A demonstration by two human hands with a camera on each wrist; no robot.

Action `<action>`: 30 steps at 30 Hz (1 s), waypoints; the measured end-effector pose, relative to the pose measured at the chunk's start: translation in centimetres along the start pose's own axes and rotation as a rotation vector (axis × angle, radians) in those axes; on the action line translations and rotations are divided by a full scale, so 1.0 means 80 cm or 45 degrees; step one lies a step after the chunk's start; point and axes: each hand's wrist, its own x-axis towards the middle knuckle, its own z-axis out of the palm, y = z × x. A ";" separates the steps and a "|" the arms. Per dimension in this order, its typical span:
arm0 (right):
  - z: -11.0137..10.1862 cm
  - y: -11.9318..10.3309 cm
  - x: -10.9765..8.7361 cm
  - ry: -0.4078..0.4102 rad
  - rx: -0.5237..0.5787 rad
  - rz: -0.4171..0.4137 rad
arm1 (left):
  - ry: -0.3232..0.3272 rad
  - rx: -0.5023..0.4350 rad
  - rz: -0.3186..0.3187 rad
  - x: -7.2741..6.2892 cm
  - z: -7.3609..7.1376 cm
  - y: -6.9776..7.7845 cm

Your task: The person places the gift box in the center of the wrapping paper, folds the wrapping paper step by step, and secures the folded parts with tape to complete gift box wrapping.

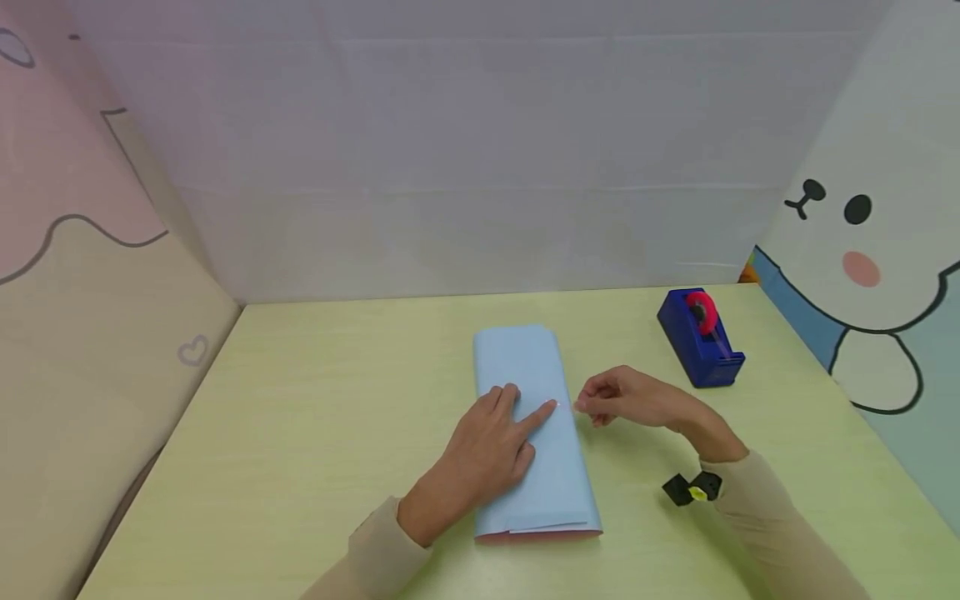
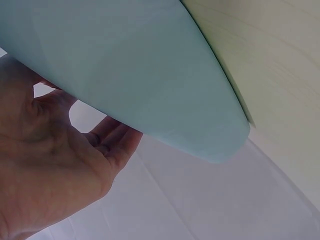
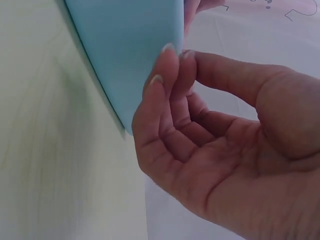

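A folded light-blue paper packet (image 1: pixel 525 358), long and narrow, lies on the table with a reddish inner side showing at its near end. My left hand (image 1: pixel 483 446) rests on it, the index finger stretched out to press near its right edge. Tiny white glints show at that fingertip. Just off the same edge is my right hand (image 1: pixel 626 398), its thumb and fingertips brought together. In the right wrist view those fingertips (image 3: pixel 167 62) overlap the blue paper's edge, and nothing shows between them. The left wrist view has the paper (image 2: pixel 140 75) hiding my left fingertips.
A blue tape dispenser (image 1: pixel 697 342) with a red-cored roll stands at the back right of the pale wooden table (image 1: pixel 337 375). A white sheet (image 1: pixel 480 167) rises behind the table, and cartoon-printed panels (image 1: pixel 862 275) flank it. A small black device (image 1: pixel 692 488) sits by my right sleeve.
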 end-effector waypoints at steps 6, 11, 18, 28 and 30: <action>0.006 0.008 0.002 0.103 -0.060 -0.080 | 0.004 0.001 0.002 0.000 -0.001 -0.001; 0.023 0.006 0.016 0.178 -0.081 -0.058 | -0.007 -0.003 -0.009 -0.001 -0.002 -0.002; 0.029 0.017 0.022 0.167 -0.043 -0.072 | 0.008 -0.015 0.006 -0.001 -0.001 -0.003; 0.008 0.052 0.022 -0.017 -0.011 -0.246 | 0.002 0.016 0.012 -0.001 0.001 -0.003; 0.005 0.057 0.022 -0.041 -0.008 -0.261 | -0.002 0.013 0.010 -0.001 0.001 -0.003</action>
